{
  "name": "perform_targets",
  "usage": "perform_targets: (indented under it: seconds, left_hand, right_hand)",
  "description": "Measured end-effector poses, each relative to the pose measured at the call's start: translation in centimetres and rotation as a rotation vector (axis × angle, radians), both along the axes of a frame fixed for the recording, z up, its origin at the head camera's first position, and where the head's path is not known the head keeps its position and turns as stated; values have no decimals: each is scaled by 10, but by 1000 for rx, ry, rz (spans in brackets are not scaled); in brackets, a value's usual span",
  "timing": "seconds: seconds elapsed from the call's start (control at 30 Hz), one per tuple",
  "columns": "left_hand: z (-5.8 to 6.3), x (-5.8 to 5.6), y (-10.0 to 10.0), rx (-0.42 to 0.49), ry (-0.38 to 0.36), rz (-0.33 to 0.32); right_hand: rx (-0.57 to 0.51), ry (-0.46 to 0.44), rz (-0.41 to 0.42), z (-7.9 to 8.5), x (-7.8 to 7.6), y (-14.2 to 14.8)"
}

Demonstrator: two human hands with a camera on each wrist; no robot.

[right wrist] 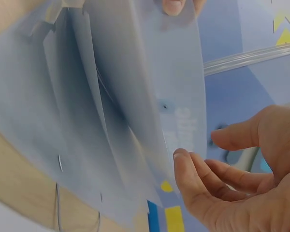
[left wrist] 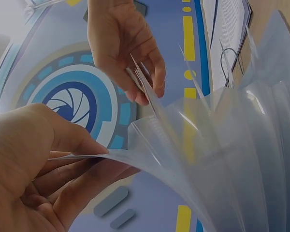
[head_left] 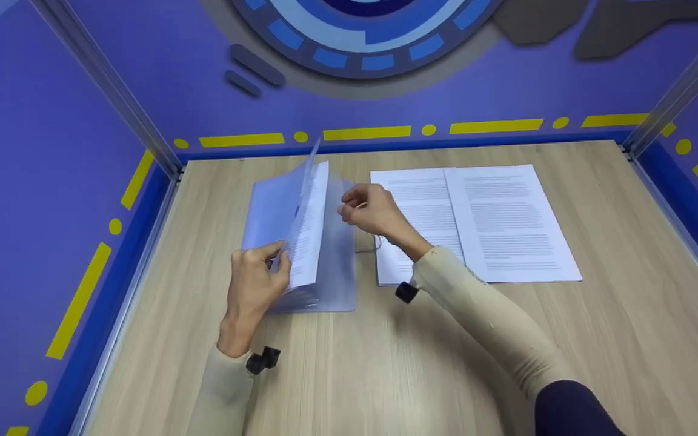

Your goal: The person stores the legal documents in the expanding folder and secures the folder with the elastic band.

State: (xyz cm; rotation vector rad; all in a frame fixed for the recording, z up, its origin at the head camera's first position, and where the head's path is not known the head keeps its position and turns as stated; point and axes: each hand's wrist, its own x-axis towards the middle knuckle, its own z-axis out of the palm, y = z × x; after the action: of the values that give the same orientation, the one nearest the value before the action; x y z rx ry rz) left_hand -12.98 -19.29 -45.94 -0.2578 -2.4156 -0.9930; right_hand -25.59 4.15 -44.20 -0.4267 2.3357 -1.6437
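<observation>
"What am I holding?"

"Your left hand (head_left: 255,281) pinches the edge of a see-through folder (head_left: 273,206), thumb on one side and fingers on the other. The folder is spread open on the table (head_left: 379,369), left of the middle of the frame."

"And my other side?"

"Your right hand (head_left: 372,209) is near the middle of the frame, just beside the folder. Its thumb and fingertips are apart and grip nothing. I can't tell if a fingertip touches the plastic."

"What's in the folder?"

"A white sheet (head_left: 309,236) with print on it, standing up and leaning a bit."

"What else is there?"

"A thin string (right wrist: 58,205) makes a loop below your right hand in the head view. Right of the middle, printed papers (head_left: 509,218) lie flat in two piles, side by side. Across the top is a blue wall (head_left: 355,109) with yellow marks."
</observation>
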Motion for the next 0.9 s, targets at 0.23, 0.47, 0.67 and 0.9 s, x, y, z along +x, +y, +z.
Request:
perform_targets:
  seconds: [0.23, 0.47, 0.67, 0.9]
  left_hand:
    - [2, 1, 0, -5, -11, 3]
    - [3, 1, 0, -11, -1, -13]
    - [2, 2, 1, -1, 8, -16]
    - [3, 2, 0, -5, 0, -18]
  right_hand:
    - [100, 84, -20, 4, -1, 30]
    - [147, 104, -60, 6, -1, 64]
    - [200, 87, -103, 7, -5, 98]
    - [247, 93, -178, 8, -13, 135]
